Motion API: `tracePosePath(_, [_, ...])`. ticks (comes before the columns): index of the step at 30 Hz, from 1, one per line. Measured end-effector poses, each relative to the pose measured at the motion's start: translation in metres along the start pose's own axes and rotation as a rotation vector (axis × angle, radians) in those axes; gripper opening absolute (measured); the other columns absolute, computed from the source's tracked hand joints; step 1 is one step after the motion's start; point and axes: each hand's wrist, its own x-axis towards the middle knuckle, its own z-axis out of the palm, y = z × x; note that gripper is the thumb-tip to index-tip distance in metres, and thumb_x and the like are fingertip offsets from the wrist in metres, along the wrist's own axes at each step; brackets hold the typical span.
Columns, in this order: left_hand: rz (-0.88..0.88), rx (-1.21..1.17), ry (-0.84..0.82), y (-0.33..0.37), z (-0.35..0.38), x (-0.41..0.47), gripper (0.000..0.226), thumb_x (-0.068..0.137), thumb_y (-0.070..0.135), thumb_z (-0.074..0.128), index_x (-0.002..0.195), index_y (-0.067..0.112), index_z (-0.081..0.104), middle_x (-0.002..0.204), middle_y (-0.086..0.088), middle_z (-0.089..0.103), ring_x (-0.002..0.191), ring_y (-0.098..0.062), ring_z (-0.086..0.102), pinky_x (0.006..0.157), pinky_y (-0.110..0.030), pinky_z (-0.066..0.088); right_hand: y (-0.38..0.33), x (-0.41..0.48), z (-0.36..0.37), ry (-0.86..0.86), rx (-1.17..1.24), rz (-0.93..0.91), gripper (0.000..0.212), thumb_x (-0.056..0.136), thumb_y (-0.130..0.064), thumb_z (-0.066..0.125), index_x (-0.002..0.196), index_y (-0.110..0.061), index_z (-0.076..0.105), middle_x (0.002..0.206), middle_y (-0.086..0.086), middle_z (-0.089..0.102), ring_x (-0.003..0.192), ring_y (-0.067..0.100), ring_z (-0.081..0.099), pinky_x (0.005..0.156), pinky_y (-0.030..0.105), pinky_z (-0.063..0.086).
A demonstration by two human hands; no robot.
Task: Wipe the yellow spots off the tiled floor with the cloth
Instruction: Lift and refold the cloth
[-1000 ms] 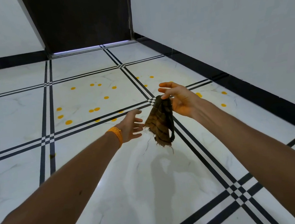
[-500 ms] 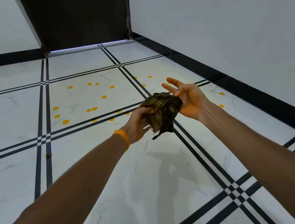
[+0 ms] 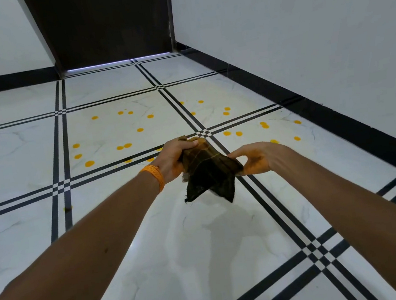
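A dark brown checked cloth hangs in the air between both hands, well above the floor. My left hand, with an orange band at the wrist, grips its upper left part. My right hand pinches its right edge between thumb and fingers. Two corners of the cloth droop down. Several yellow spots dot the white tiled floor beyond the hands, spread across the tiles on both sides of a black grout line, out to the right-hand ones.
A white wall with a black skirting runs along the right. A dark door stands at the far end. One small yellowish mark lies on a black stripe at the left.
The cloth went from dangling in my right hand alone to being held by both. My left hand closed on it, and my right hand shifted to pinch its right edge, stretching it out.
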Motion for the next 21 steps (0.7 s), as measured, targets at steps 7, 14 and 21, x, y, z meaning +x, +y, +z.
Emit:
tracePosePath(7, [-0.042, 0.065, -0.26, 0.003, -0.008, -0.005, 0.041, 0.08, -0.015, 0.052, 0.118, 0.0, 0.057, 0.117, -0.018, 0.067, 0.106, -0.031, 0.068, 0.093, -0.041, 0.055, 0.007, 0.003, -0.009, -0.083, 0.122, -0.1, 0.056, 0.089, 0.017, 0.058, 0.139, -0.009, 0.057, 0.135, 0.026, 0.052, 0.102, 0.032, 0.068, 0.075, 0.041, 0.064])
tracePosePath(14, [-0.198, -0.046, -0.074, 0.0, -0.009, 0.0, 0.024, 0.094, 0.014, 0.064, 0.117, 0.009, 0.057, 0.086, -0.013, 0.074, 0.075, -0.025, 0.075, 0.065, -0.035, 0.062, -0.014, -0.008, -0.004, -0.181, 0.239, -0.429, 0.051, 0.092, 0.01, 0.057, 0.137, -0.014, 0.059, 0.134, 0.019, 0.054, 0.099, 0.026, 0.066, 0.076, 0.036, 0.063])
tracePosePath(21, [0.103, 0.088, -0.003, 0.009, -0.001, 0.002, 0.032, 0.098, 0.002, 0.048, 0.12, 0.006, 0.07, 0.095, -0.011, 0.074, 0.086, -0.019, 0.071, 0.069, -0.025, 0.059, -0.014, -0.003, -0.016, -0.162, 0.058, -0.528, 0.057, 0.083, 0.017, 0.064, 0.133, -0.01, 0.062, 0.134, 0.021, 0.055, 0.115, 0.032, 0.061, 0.08, 0.035, 0.061])
